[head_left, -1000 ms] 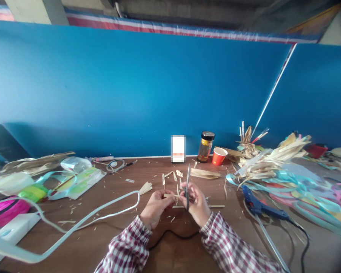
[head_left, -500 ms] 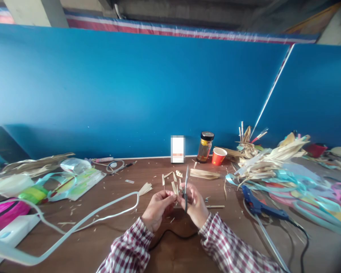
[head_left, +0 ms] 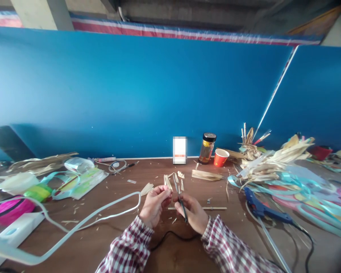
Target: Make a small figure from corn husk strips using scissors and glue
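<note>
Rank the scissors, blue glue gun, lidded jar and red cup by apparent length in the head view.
1. Blue glue gun
2. Scissors, partly covered by the right hand
3. Lidded jar
4. Red cup

The first two are nearer the camera, so real lengths may rank differently.

No text, brand or number could be read. The white upright rectangle point(head_left: 180, 147) was masked by coarse blocks, an orange band across its lower part; the yellow marks on the red paper cup point(head_left: 221, 159) and the pale mark on the round black lid point(head_left: 209, 137) of the clear jar point(head_left: 206, 154) were too small to make out.
</note>
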Available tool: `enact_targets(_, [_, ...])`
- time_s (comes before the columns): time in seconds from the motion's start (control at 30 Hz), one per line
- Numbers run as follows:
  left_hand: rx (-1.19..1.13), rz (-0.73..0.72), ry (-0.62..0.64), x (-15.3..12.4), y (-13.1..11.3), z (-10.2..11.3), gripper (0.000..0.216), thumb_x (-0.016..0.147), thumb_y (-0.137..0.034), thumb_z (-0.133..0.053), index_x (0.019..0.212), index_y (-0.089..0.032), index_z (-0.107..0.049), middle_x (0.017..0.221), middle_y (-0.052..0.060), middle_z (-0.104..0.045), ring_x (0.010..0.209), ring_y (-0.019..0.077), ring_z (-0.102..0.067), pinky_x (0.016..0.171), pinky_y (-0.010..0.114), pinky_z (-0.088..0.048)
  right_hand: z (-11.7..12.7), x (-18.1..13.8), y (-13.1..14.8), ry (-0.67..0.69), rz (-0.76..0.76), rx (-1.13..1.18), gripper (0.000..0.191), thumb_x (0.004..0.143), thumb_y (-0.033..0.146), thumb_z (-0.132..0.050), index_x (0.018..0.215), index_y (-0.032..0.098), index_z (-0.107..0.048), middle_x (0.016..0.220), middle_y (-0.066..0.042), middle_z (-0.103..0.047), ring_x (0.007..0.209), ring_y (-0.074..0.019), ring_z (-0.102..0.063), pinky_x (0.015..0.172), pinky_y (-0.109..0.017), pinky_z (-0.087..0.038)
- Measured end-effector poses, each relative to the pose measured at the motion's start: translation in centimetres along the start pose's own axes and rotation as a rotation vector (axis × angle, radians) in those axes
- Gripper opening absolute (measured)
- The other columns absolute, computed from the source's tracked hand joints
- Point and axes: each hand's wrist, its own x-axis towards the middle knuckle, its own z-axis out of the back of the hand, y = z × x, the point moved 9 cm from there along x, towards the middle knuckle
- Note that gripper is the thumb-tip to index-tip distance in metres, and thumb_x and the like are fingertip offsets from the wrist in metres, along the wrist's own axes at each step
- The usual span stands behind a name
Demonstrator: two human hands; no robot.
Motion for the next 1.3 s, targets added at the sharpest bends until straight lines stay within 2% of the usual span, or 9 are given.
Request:
enact_targets(0.27, [-0.092, 0.017, 0.023, 0.4, 0.4, 0.2, 0.019, 0.063, -0.021, -0.076, 0.071, -0.011, -0.062, 0.065, 0.000, -0.059, 0.055, 0.0051, -0.055, 0.051, 0.013, -0.048, -1.0, -0.1, -0.2, 0.088, -0.032, 0.017, 0.036, 0.076, 0.051, -0.059, 0.088, 0.017, -0.055, 0.057, 0.006, -0.042, 0.053, -0.0080, -0.040, 0.048, -0.020, -0.029])
enact_targets(0.6, [-0.110, 0.021, -0.019, 0.1, 0.1, 0.2, 0.020, 0.060, -0.017, -0.078, 0.071, -0.011, -0.062, 0.061, -0.001, -0.058, 0.050, 0.0039, -0.053, 0.048, 0.013, -0.048, -1.2, -0.4, -0.2, 0.122, -0.017, 0.036, 0.038, 0.076, 0.050, -0.060, 0.091, 0.015, -0.056, 0.061, 0.004, -0.047, 0.055, -0.0081, -0.041, 0.049, -0.020, -0.030])
enact_targets(0.8, [-0.111, -0.015, -0.028, 0.1, -0.2, 0.3, 0.025, 0.056, -0.021, -0.080, 0.069, -0.011, -0.061, 0.062, -0.002, -0.058, 0.051, 0.0042, -0.052, 0.048, 0.013, -0.047, -1.3, -0.4, 0.0, 0.121, -0.025, 0.055, 0.040, 0.074, 0.052, -0.061, 0.090, 0.015, -0.056, 0.062, 0.004, -0.047, 0.056, -0.0081, -0.042, 0.051, -0.021, -0.032])
enact_targets(1.3, [-0.094, -0.002, -0.017, 0.3, 0.1, 0.5, 0.019, 0.061, -0.019, -0.077, 0.071, -0.011, -0.063, 0.060, -0.001, -0.058, 0.051, 0.0048, -0.053, 0.048, 0.014, -0.048, -1.1, -0.5, -0.4, 0.108, -0.079, 0.008, 0.040, 0.072, 0.052, -0.062, 0.087, 0.015, -0.057, 0.057, 0.004, -0.048, 0.051, -0.0082, -0.045, 0.048, -0.020, -0.033])
